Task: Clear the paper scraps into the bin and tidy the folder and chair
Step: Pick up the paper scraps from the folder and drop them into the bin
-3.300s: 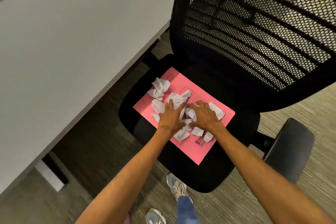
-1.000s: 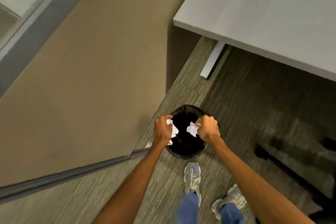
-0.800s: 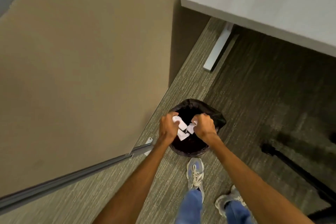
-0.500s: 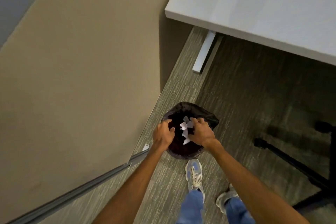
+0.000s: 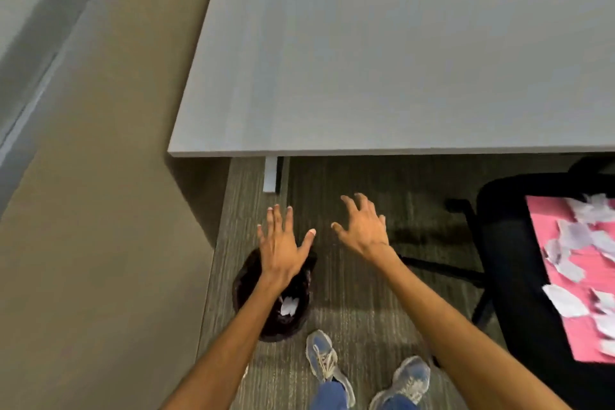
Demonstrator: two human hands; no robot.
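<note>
A small black-lined bin (image 5: 248,280) stands on the carpet by the wall, with white paper scraps (image 5: 289,305) inside it. My left hand (image 5: 283,246) hovers over the bin, fingers spread and empty. To its right, my right hand (image 5: 364,226) is also spread and empty, above the carpet. At the right edge a black chair (image 5: 509,263) carries a pink folder (image 5: 545,230). Several crumpled white scraps (image 5: 565,301) lie on the folder.
A grey desk (image 5: 382,60) fills the upper middle, its white leg (image 5: 270,175) just beyond my hands. A tan wall panel (image 5: 100,210) runs along the left. My two shoes (image 5: 324,358) stand on the carpet next to the bin. The chair's base legs (image 5: 446,271) spread toward me.
Both hands let go of the scraps into the bin, then opened and lifted away. My view swung right, bringing the chair and folder back in.
</note>
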